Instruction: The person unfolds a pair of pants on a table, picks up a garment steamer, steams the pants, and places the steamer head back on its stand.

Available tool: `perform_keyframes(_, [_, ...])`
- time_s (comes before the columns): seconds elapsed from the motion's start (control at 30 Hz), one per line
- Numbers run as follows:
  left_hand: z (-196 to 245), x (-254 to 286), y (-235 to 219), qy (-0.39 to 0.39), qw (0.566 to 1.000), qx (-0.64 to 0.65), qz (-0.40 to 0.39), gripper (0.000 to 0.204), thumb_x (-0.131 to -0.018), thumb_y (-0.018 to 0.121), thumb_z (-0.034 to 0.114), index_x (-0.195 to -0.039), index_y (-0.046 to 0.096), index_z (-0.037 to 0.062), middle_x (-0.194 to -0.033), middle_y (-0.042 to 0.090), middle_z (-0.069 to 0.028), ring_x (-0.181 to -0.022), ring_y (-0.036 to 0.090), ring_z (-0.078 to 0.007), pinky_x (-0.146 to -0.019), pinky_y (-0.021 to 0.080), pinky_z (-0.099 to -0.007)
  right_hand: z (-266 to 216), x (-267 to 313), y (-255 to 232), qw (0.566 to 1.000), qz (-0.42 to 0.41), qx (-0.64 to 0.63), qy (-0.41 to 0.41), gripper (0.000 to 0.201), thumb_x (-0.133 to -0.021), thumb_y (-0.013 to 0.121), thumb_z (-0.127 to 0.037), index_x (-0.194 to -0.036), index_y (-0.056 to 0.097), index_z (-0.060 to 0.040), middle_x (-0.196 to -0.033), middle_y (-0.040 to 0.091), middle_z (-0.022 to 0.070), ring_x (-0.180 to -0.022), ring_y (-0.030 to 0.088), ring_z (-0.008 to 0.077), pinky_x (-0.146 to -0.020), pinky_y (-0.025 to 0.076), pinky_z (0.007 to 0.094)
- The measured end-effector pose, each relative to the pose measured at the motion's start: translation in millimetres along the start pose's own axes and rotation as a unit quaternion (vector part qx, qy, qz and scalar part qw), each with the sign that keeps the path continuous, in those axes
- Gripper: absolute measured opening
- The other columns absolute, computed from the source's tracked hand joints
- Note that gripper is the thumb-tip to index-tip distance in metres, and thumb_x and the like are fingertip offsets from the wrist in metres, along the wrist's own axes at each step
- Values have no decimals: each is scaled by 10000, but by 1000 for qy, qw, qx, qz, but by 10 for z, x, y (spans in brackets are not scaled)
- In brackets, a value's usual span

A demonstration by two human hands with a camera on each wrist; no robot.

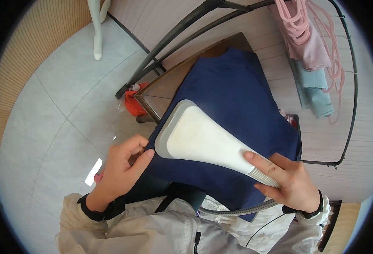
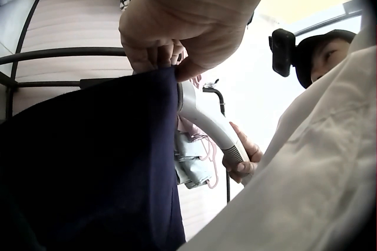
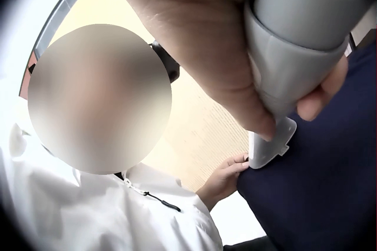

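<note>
Navy cloth lies spread over a brown board, its near part toward the person's lap. The left hand pinches the cloth's left edge between thumb and fingers; in the left wrist view the cloth hangs from this hand. The right hand grips the handle of a white garment steamer, whose grey-rimmed head lies over the cloth close to the left fingertips. In the right wrist view that hand wraps round the steamer's grey handle; whether the head touches the cloth I cannot tell.
A ribbed grey hose runs below the right hand. Black rack bars cross behind the board. Pink hangers with pink and light-blue cloths hang at the upper right. A red bag and a white mannequin foot are at the left.
</note>
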State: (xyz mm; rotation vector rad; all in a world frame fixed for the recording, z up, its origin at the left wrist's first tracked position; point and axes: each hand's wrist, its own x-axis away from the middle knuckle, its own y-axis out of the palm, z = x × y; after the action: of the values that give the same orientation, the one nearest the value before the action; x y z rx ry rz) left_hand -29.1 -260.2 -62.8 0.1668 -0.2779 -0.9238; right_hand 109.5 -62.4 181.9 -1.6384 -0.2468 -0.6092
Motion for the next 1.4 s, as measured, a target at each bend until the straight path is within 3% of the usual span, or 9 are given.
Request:
perform_keyframes(0.37, [63,-11,-49,19,998,-57,-12,87,-896,595,19,-862,527,-25,-631,512,-18,-612,426,-45,-569,405,-209,80,-235,-161,998,-3,-54,45,778,-721,725,6,-1431,466,-173,-735,548,90,-593,535,238,-609,467,331])
perform_keyframes(0.57, [25,18,-32,8,999,-35,-5,82,-898,595,23,-851,545,-23,-619,519,-17,-601,434,-34,-559,391,-205,323,-410,-172,992,27,-110,63,794,-716,676,62,-1445,427,-128,-1353,550,170,-1026,651,290,-888,478,296])
perform_keyframes(0.73, [-25,47,-27,23,999,-39,4,108,-906,591,37,-830,529,-9,-606,483,7,-584,379,-34,-525,335,-210,505,-508,-150,988,71,-126,48,784,-736,647,69,-1454,422,-149,-1142,671,114,-658,634,164,-679,516,265])
perform_keyframes(0.83, [-103,59,-26,24,1000,-19,1,115,-913,584,44,-825,525,0,-607,466,18,-579,345,-33,-512,298,-215,545,-543,-175,975,65,-158,139,783,-800,682,-25,-1480,377,-265,-640,556,90,-535,558,144,-579,498,316])
perform_keyframes(0.97, [-101,54,39,27,999,5,16,114,-921,579,50,-830,526,6,-615,468,35,-584,335,-25,-515,276,-212,569,-513,-135,970,82,-146,175,784,-788,688,-24,-1474,388,-258,-712,615,115,-563,586,190,-600,505,319])
perform_keyframes(1.07, [-33,33,108,22,999,27,26,127,-937,573,71,-836,527,11,-633,474,51,-598,343,-17,-527,278,-208,512,-363,-8,981,135,-135,37,787,-759,655,56,-1468,404,-177,-857,666,96,-611,593,142,-621,519,289])
perform_keyframes(1.13, [-29,6,126,4,999,43,28,153,-958,563,106,-842,531,12,-657,483,55,-617,357,-9,-539,284,-202,370,-268,49,986,115,-107,-57,800,-731,693,53,-1456,421,-148,-952,674,139,-744,634,204,-709,517,327])
perform_keyframes(1.2, [-70,-14,101,4,999,18,31,159,-966,554,115,-849,535,10,-667,486,55,-624,364,-9,-547,291,-199,146,-161,-6,994,6,-104,15,800,-710,718,47,-1441,437,-119,-1067,662,181,-815,625,260,-752,504,347])
perform_keyframes(1.4, [-102,-20,164,39,997,29,56,156,-980,530,119,-875,554,6,-674,463,74,-626,351,-9,-554,280,-198,95,4,140,995,11,-92,38,822,-714,737,13,-1439,450,-245,-752,556,96,-629,545,264,-632,468,364])
